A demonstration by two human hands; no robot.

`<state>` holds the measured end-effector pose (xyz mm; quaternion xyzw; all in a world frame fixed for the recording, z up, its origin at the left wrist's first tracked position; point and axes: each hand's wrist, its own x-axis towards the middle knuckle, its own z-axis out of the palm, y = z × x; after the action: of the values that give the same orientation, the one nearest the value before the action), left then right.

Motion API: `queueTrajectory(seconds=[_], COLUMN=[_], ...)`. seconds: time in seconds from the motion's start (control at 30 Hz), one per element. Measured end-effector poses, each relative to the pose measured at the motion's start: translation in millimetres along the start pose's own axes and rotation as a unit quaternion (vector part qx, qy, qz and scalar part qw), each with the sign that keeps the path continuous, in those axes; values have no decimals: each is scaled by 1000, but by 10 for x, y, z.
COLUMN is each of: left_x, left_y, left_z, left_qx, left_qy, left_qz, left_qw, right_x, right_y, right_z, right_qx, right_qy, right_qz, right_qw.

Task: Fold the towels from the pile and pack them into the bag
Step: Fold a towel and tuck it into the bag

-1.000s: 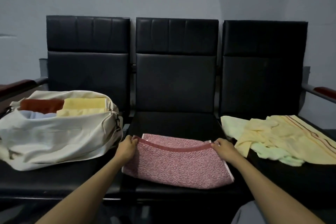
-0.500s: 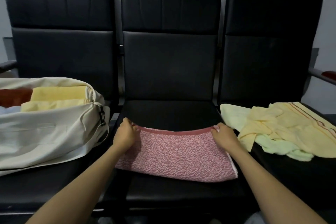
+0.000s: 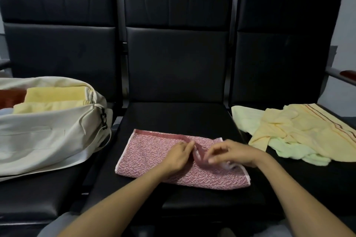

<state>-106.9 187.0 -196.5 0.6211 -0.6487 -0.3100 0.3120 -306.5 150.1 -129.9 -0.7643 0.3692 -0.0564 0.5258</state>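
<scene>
Head camera view: a person's two bare hands meet at the middle of a pink towel (image 3: 154, 157) spread on the centre seat of a black padded bench (image 3: 173, 115), lower centre of the frame. The left hand (image 3: 178, 155) lies on the cloth with its fingers (image 3: 188, 144) nearly straight and close together, their tips touching the towel's dark red hem. The right hand (image 3: 238, 153), smeared by motion, has its fingers (image 3: 213, 157) curled and slightly spread, and they appear to pinch the towel's right-hand edge, which is turned over toward the centre so the hem runs down in a diagonal between the two hands. The towel is speckled pink and white, with a thin white border, and lies otherwise flat.

At left of the frame a cream fabric bag (image 3: 48, 136) sits open on the neighbouring seat, holding folded yellow towels (image 3: 55, 95) beside a rust-coloured one (image 3: 10, 96). At right, well apart from the hands, the loose pile rests on the third seat: a crumpled yellow towel with brown stripes (image 3: 312, 131) over a pale green towel (image 3: 292, 153).
</scene>
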Motion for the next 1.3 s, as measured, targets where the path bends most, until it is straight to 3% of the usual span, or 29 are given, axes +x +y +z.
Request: queueTrajectory(seconds=[0.03, 0.07, 0.13, 0.2, 0.3, 0.4, 0.47, 0.53, 0.67, 0.77, 0.9, 1.03, 1.17, 1.3], left_x=[-1, 2, 28, 59, 89, 97, 102, 121, 177, 171, 199, 315, 320, 228], left_y=[26, 38, 17, -25, -51, -69, -98, -158, -258, -214, -4, 314, 320, 194], left_z=[-14, -22, 12, 92, 173, 158, 103, 21, -166, -214, -284, -278, -120, -207], left_qx=[-31, -47, -66, -37, 124, 142, 147, 150, 146, 93, -123, -385, -343, -322], left_qy=[0, -5, -23, -7, 45, 43, 41, 43, 23, 15, 24, -74, -142, -135], left_qz=[-23, -40, -63, -68, -55, -56, -63, -74, -107, -119, -158, -177, -188, -170], left_qw=[999, 998, 996, 997, 990, 987, 986, 985, 983, 988, 979, 903, 909, 922], right_x=[-45, -50, 44, 173, 306, 385, 457, 500, 444, 442, 469, 483, 470, 444], right_y=[-8, 15, 164, 342, 519, 538, 528, 495, 464, 550, 506, 404, 351, 281], right_z=[2, 0, -72, -183, -221, -150, -128, -143, -277, -294, -242, -176, -110, -7], right_qx=[19, 24, -8, -104, -125, -102, -87, -101, -97, -126, -152, -145, -101, -79], right_qy=[-43, -29, 146, 310, 308, 241, 236, 281, 452, 411, 380, 369, 350, 297], right_qz=[9, 15, 20, 49, 89, 91, 58, 22, 12, 71, 54, 35, 96, 141], right_qw=[999, 999, 989, 944, 939, 961, 966, 954, 887, 900, 911, 917, 926, 941])
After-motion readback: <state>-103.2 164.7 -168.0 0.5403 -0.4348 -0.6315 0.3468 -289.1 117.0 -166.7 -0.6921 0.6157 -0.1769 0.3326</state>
